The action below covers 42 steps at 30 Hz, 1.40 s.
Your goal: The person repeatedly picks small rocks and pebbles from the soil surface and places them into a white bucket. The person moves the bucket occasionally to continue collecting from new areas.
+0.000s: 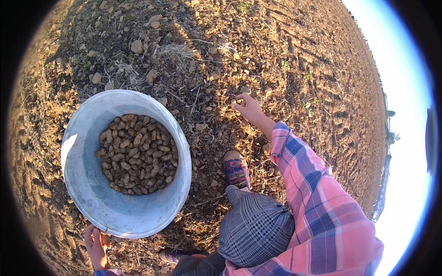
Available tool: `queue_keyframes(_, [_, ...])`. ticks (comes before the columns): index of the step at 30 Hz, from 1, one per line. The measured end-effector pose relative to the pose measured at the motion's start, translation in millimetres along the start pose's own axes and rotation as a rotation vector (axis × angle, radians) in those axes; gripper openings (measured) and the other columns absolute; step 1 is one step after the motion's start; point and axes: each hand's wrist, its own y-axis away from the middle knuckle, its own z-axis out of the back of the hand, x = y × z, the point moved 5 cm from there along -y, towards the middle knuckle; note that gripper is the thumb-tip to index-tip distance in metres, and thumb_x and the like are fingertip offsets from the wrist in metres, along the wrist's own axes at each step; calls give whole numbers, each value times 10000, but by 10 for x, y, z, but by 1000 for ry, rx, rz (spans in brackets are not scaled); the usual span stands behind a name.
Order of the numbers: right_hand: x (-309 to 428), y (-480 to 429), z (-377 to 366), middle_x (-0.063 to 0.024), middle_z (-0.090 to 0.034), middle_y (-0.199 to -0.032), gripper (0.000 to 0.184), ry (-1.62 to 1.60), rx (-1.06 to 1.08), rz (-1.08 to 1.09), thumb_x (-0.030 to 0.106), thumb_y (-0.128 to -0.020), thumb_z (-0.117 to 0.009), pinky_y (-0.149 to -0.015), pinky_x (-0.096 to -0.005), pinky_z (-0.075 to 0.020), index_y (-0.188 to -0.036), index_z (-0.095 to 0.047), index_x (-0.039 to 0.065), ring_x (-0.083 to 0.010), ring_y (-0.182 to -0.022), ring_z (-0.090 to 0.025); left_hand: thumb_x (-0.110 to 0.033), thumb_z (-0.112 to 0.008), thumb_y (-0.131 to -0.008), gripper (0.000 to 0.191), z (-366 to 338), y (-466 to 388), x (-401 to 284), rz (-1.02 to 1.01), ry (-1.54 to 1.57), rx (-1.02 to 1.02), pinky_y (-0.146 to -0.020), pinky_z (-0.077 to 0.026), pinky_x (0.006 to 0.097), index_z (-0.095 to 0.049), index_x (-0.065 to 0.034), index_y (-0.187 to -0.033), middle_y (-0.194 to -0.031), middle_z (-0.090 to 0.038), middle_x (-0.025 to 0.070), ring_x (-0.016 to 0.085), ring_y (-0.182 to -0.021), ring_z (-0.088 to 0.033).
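Observation:
A whitish plastic bucket (86,193) stands tilted on the soil, its mouth facing me. Unshelled peanuts (138,155), dusty with earth, cover much of its bottom. At the bucket's near edge, my left hand (96,246) grips close below the rim; part of its fingers is hidden there. My right hand (249,107) is out to the right of the bucket, low over the ground. Its thumb and forefinger are curled towards each other, and whether something small sits between them is too unclear to tell.
Dry, broken soil (304,79) with straw and leaf bits spreads all around. Clods (136,46) and stones lie beyond the bucket. My shoe (237,170) is planted between the bucket and my right arm; another shoe (171,256) shows at the bottom. Tyre-like ridges (300,45) mark the field.

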Motion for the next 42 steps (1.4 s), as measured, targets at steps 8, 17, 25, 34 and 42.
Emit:
queue_keyframes(8, [-126, -341, 8, -79, -568, -864, 412, -196, 139, -13, 266, -845, -706, -731, -343, -479, -1119, -512, 26, -217, -801, -576, -344, -627, -917, 610, -456, 244, -657, 90, 315, -15, -928, -424, 371, -411, 11, -1364, -1271, -535, 103, 202, -1091, -536])
queue_keyframes(17, [1128, -263, -701, 23, -526, -796, 267, -754, 865, 29, 284, -1007, -480, -501, -196, -366, -1085, -597, 57, -50, -626, -472, -120, -652, -799, 615, -942, 388, -992, 272, 103, -105, -982, -436, 412, -414, 32, -1345, -1239, -543, 151, 279, -1133, -540])
queue_keyframes(25, [1730, -333, -1308, -130, -586, -991, 163, 17, 444, 677, 151, -910, -547, -816, -446, -494, -1055, -589, 90, -345, -933, -591, -87, -617, -709, 295, -754, 510, -1746, 205, 161, -332, -829, -503, 367, -591, -9, -992, -932, -609, 99, 248, -878, -612])
queue_keyframes(34, [2446, -662, -1660, -106, -573, -985, 225, 368, 281, 854, 89, -797, -653, -699, -347, -556, -1011, -589, 67, -272, -947, -598, -126, -556, -839, 135, -512, -302, -2941, -21, 186, -352, -605, -498, 300, -584, -17, -913, -859, -637, 74, 182, -706, -610])
queue_keyframes(42, [2191, -705, -1210, -101, -608, -828, 247, -336, 590, 581, 232, -885, -599, -707, -359, -507, -974, -512, 18, -256, -790, -617, -236, -520, -955, 233, -1056, -2122, -3704, -112, 563, -184, -407, -281, 236, -572, -12, -917, -658, -466, 17, 91, -489, -332])
